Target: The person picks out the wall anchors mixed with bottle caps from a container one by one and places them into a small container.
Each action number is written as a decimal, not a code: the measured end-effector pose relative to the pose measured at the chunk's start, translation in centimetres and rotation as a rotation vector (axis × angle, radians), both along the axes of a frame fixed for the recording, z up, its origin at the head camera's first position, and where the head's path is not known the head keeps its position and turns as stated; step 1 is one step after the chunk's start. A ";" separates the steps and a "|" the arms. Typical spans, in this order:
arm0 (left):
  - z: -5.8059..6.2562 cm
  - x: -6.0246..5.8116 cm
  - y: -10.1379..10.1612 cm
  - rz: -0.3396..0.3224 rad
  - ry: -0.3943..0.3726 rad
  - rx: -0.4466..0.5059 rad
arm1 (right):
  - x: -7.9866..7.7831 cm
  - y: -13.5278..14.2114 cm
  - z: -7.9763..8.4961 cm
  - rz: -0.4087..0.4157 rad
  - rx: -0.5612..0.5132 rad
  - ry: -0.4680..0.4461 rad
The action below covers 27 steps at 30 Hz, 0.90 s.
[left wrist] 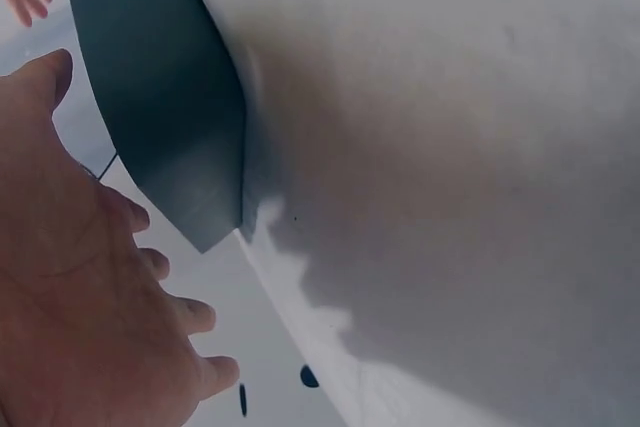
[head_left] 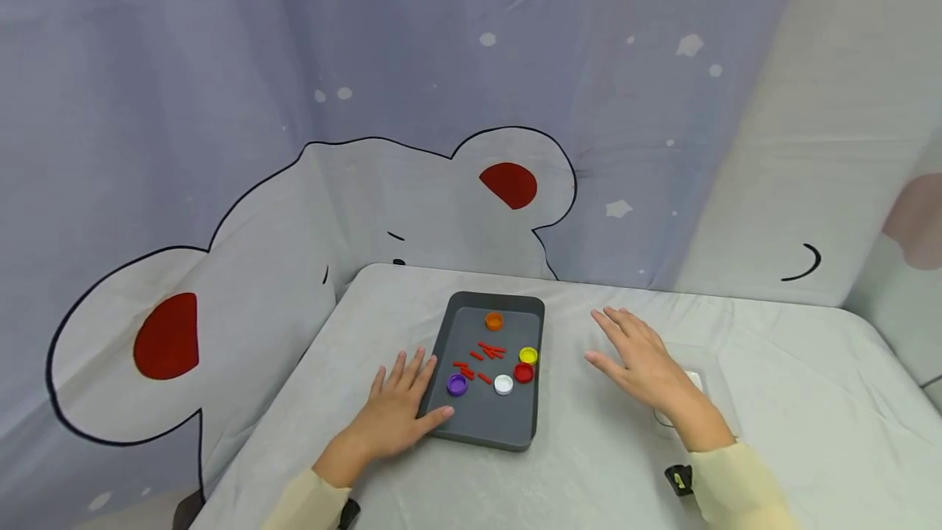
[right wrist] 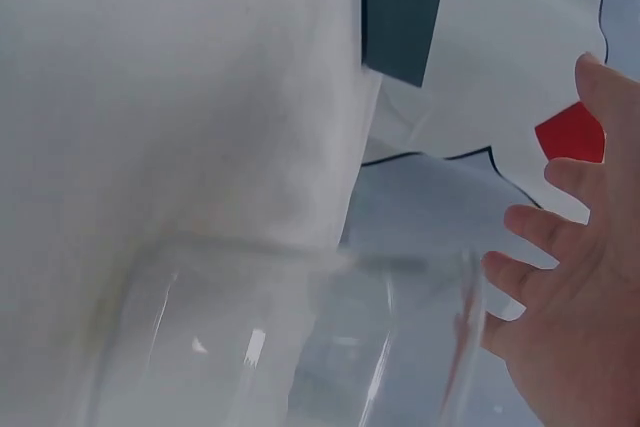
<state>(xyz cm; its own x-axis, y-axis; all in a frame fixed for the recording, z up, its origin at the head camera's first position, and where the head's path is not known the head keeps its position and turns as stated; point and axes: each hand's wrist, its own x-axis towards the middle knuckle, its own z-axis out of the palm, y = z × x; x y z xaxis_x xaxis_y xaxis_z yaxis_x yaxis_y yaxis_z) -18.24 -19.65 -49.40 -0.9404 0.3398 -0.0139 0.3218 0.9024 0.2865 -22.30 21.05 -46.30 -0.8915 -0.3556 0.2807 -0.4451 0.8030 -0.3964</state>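
Note:
My left hand (head_left: 397, 419), fingers spread and straight, hovers at the left edge of a dark grey tray (head_left: 486, 424), its thumb over the near left corner. Inside the tray lie an orange cap (head_left: 495, 321), a yellow cap (head_left: 528, 357), a red cap (head_left: 523, 373), a white cap (head_left: 504, 384) and a purple cap (head_left: 457, 384). Several short red sticks (head_left: 491, 352) are scattered among them. To the right of the tray my right hand (head_left: 648, 362) is raised with fingers extended, holding nothing. In the right wrist view its fingers (right wrist: 535, 232) appear beside a clear container.
A clear plastic container (head_left: 717, 383) with something white in it sits on the white cloth-covered table (head_left: 581, 473), partly behind my right hand. A printed curtain (head_left: 412, 64) hangs along the table's far and left sides.

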 end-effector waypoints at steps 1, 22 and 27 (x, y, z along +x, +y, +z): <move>0.0 0.0 0.0 0.000 -0.001 0.000 | -0.1 -0.2 0.0 0.005 -0.002 -0.002; -0.6 0.2 0.6 0.000 -0.011 -0.001 | -2.1 -4.7 -0.7 0.114 -0.094 -0.100; -0.7 0.2 0.7 -0.002 -0.004 -0.007 | -2.8 -5.9 -0.9 0.149 -0.112 -0.116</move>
